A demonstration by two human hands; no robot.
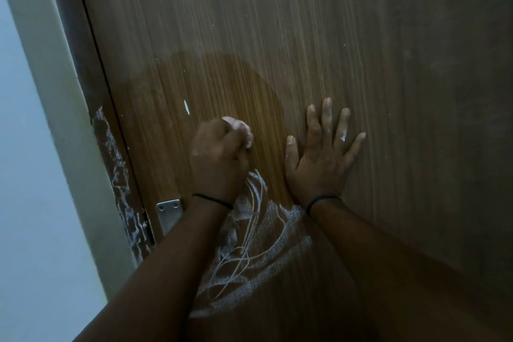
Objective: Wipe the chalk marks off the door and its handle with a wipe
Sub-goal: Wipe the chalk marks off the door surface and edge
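Observation:
A brown wood-grain door (pixel 319 36) fills the view. My left hand (pixel 219 153) is closed around a small white wipe (pixel 238 126) and presses it against the door, just above the chalk marks. White chalk marks (pixel 258 255) scribble across the door below both wrists. A darker, damp-looking wiped patch (pixel 222 83) spreads above my left hand. My right hand (pixel 322 153) lies flat on the door with fingers spread, holding nothing, with white smears on its fingers. The metal handle plate (pixel 169 212) shows left of my left wrist; my forearm hides the handle itself.
The door frame (pixel 91 108) runs down the left side, with chipped, white-flecked damage (pixel 119 183) near the plate. A pale wall (pixel 27 203) lies left of the frame. A small white fleck (pixel 186 106) sits on the door above my left hand.

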